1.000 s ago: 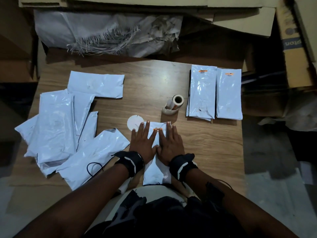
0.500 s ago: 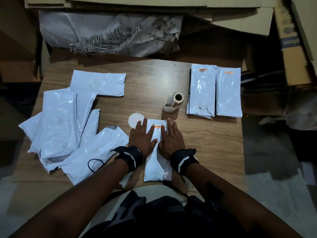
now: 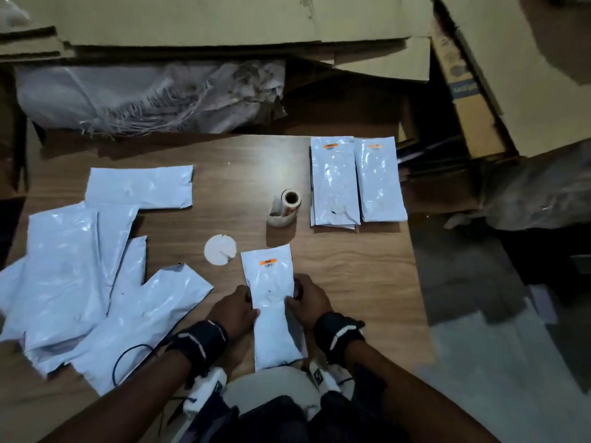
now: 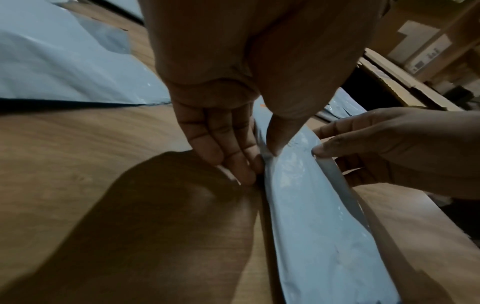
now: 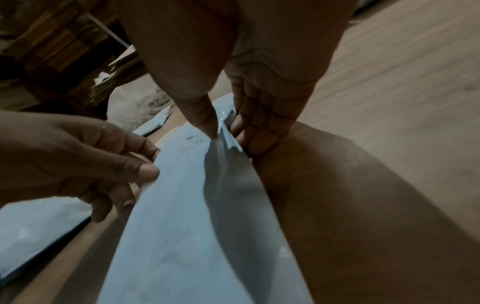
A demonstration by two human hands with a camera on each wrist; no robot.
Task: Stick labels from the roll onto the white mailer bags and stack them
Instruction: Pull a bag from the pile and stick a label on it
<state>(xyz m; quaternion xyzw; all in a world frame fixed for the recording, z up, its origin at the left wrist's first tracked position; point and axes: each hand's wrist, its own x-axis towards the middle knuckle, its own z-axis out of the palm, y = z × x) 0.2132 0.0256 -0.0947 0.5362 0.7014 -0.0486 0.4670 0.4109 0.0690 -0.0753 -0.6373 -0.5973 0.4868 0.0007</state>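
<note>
Two stacks of labelled white plastic mailer bags (image 3: 358, 180) are sitting at the far right of the wooden tabletop (image 3: 243, 174). You are pinching a third labelled white mailer bag (image 3: 271, 282) by its side edges, left hand (image 3: 233, 310) and right hand (image 3: 308, 303) fingers clamped on it, near the label roll (image 3: 285, 207). Several unlabelled white bags (image 3: 96, 266) are waiting at your left, so I judge much is remaining.

surface: wooden table (image 3: 243, 174) | past the fingers: label roll (image 3: 285, 207), white paper disc (image 3: 220, 250) | far right of fingers: two labelled mailer stacks (image 3: 356, 182) | left of fingers: loose unlabelled mailers (image 3: 80, 266) | between fingers: labelled mailer (image 3: 271, 298)
</note>
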